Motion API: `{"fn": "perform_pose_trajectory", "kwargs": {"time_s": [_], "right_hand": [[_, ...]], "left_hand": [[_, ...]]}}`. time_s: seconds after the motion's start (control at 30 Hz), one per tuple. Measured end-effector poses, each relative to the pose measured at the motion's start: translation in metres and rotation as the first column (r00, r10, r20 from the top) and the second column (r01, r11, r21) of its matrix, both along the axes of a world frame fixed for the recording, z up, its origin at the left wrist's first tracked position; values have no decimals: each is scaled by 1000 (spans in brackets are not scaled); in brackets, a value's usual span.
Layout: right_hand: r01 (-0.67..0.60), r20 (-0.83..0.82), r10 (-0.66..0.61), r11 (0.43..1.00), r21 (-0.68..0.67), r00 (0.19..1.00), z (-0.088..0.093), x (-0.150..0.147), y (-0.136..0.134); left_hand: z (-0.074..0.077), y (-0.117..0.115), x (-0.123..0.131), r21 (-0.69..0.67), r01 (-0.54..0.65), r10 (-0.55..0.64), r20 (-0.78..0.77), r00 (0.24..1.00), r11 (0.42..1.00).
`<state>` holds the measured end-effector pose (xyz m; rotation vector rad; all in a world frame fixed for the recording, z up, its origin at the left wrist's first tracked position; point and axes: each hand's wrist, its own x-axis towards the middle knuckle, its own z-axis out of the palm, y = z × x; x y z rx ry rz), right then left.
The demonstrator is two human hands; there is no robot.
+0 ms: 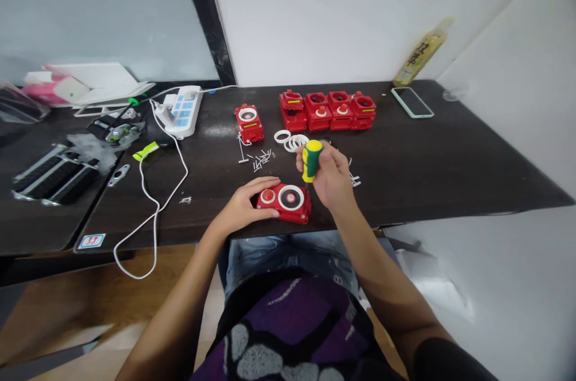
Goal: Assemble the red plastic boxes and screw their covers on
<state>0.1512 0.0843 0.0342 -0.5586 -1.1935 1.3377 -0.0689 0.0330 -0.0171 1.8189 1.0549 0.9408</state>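
A red box (284,202) with a round red button and a white ring on its lid lies near the front edge of the dark table (450,159). My left hand (245,204) presses on the box's left side, fingers curled over its top edge. My right hand (330,174) grips a yellow and green screwdriver (311,159) upright, with its tip down at the box's right corner. Loose screws (261,159) and white rings (292,141) lie just behind the box.
A single red box (249,123) and a row of several red boxes (327,110) stand further back. A white power strip (182,110) with a trailing cable is at the left, a phone (411,102) and a bottle (420,54) at the back right. Tools and clutter fill the left table.
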Motion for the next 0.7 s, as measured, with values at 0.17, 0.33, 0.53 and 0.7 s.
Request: {"fn": "perform_pose_trajectory", "kwargs": {"time_s": [0.17,0.33,0.53,0.7], "right_hand": [[-14,-36,12,999,-47,999,1,-1,-5],[38,10,-38,999,-9,999,-10,-2,-2],[-144,136,143,990,-3,980,-3,7,2],[-76,171,76,997,-6,982,2,10,-1]], "left_hand": [[0,0,0,17,1,0,-17,1000,1000],[0,-1,0,24,-1,2,-24,1000,1000],[-1,0,1,35,-3,4,-22,1000,999],[0,0,2,45,-7,8,-25,1000,999]]}}
